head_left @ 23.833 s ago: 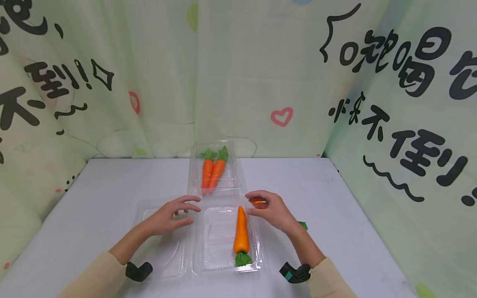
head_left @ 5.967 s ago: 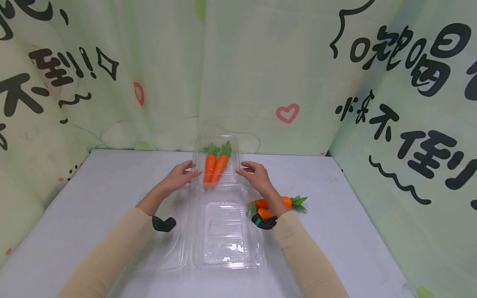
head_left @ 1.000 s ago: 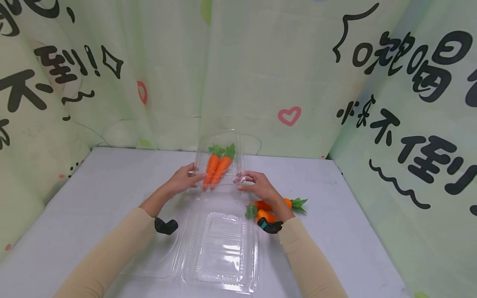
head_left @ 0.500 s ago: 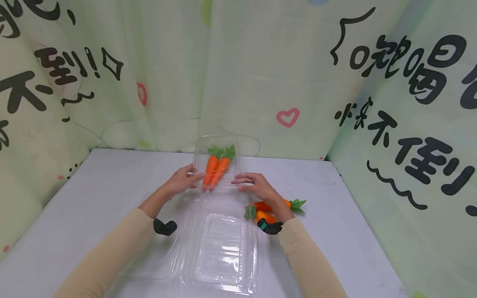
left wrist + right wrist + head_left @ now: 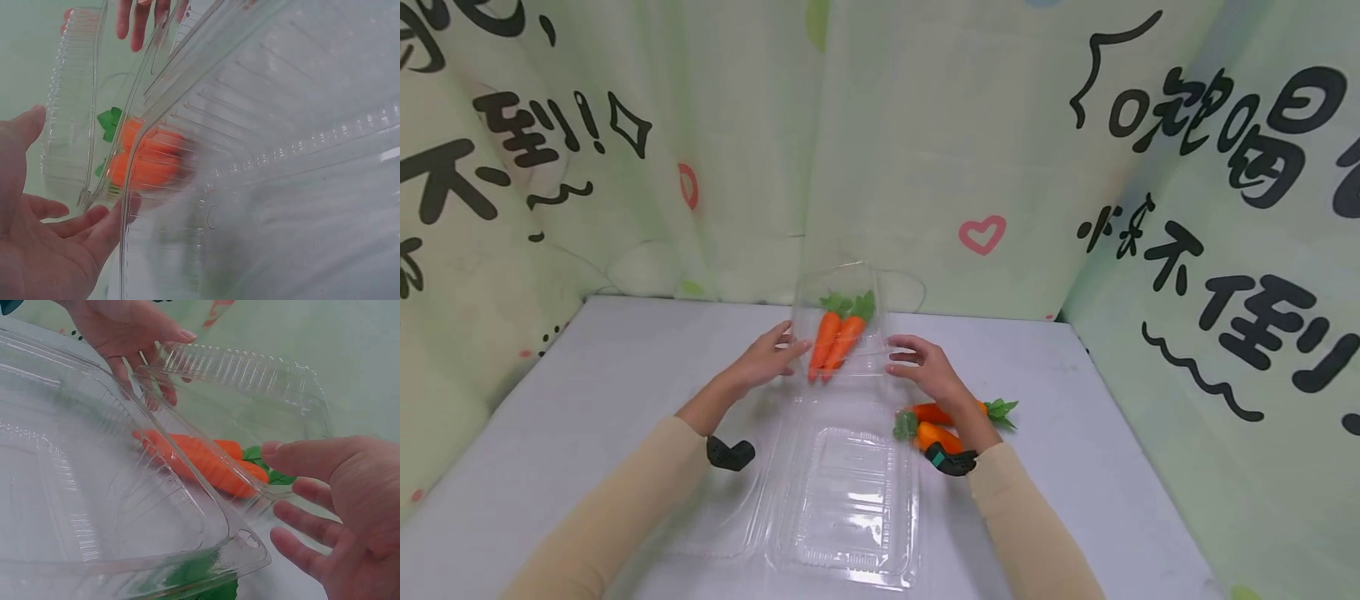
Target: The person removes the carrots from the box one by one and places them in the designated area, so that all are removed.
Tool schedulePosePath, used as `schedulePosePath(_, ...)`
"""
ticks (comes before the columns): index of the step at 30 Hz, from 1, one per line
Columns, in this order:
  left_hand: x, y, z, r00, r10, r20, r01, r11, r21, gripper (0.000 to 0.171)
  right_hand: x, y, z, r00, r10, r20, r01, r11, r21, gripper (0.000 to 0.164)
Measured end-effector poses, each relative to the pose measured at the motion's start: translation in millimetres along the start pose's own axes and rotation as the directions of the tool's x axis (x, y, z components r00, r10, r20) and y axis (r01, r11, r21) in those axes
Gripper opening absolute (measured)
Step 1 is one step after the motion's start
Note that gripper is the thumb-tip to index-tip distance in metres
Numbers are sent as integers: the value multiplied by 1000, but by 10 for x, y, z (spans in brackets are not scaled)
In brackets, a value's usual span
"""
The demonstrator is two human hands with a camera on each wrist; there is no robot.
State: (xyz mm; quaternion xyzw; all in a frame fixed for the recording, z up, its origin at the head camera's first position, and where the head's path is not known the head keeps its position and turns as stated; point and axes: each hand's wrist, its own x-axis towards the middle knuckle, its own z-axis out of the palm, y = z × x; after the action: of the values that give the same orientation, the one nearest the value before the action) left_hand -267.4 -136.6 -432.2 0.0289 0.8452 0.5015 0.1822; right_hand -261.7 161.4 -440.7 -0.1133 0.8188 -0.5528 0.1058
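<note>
Two orange carrots (image 5: 842,343) with green tops lie in a clear plastic container (image 5: 801,293) at the far side of the table. Its ribbed lid (image 5: 250,378) stands tilted over the carrots in the right wrist view. My left hand (image 5: 767,358) holds the container's left edge, its thumb and fingers on either side of the plastic. At the right edge, my right hand (image 5: 932,367) has loosely spread fingers and grips nothing. In the right wrist view, its thumb (image 5: 300,455) overlaps the lid; whether it touches, I cannot tell.
Nearer me lies an open clear container (image 5: 850,500), with its flap (image 5: 715,521) spread leftward. Two more carrots (image 5: 936,437) rest right of it, partly behind my right wrist. Behind the white table (image 5: 632,400) hangs a printed curtain (image 5: 880,150).
Since half a second ago, my right hand has drawn slightly right, off the container's edge. Much earlier, a carrot lay in the nearer container; now two lie beside it on the table.
</note>
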Motion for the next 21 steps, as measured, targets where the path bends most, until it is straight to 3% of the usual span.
schedulePosePath(6, -24, -3, -28, 1000, -14, 0, 14, 1000, -5, 81, -44, -17, -23, 995, 95, 26, -94, 995, -14, 69)
schedulePosePath(21, -113, -71, -109, 1000, 4, -15, -4, 1000, -11, 84, -107, -40, -39, 991, 123, 62, -117, 989, -89, 65)
